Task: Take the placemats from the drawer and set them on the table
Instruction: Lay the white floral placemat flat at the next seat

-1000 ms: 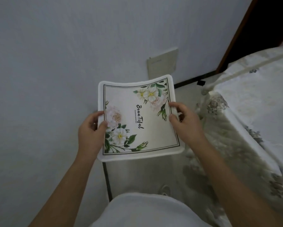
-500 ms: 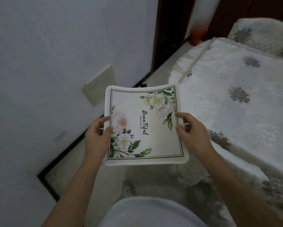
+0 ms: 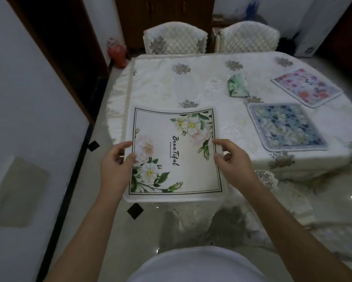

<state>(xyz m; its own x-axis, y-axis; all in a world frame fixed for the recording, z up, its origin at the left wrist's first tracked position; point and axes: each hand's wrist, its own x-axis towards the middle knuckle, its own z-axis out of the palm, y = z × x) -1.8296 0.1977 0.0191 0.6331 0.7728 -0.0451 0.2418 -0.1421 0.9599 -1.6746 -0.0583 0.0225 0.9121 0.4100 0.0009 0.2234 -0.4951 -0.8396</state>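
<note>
I hold a white placemat [image 3: 171,145] printed with flowers and the word "Beautiful", level in front of me. My left hand [image 3: 116,165] pinches its left edge and my right hand [image 3: 232,161] pinches its right edge. Its far half hangs over the near left corner of the table [image 3: 167,86], which wears a cream floral cloth; its near half is over the floor. A blue floral placemat [image 3: 285,127] lies flat near the table's front edge. A pink floral placemat [image 3: 307,86] lies beyond it to the right.
A folded green cloth [image 3: 237,85] sits mid-table. Two quilted chairs, one at the left [image 3: 175,39] and one at the right [image 3: 250,38], stand at the far side. A red bag [image 3: 117,51] lies on the floor by the dark doorway. A white wall [image 3: 28,119] runs along my left.
My view has swung right from the wall to the table. The held placemat now reaches over the table's near left corner, and two laid placemats have come into sight.
</note>
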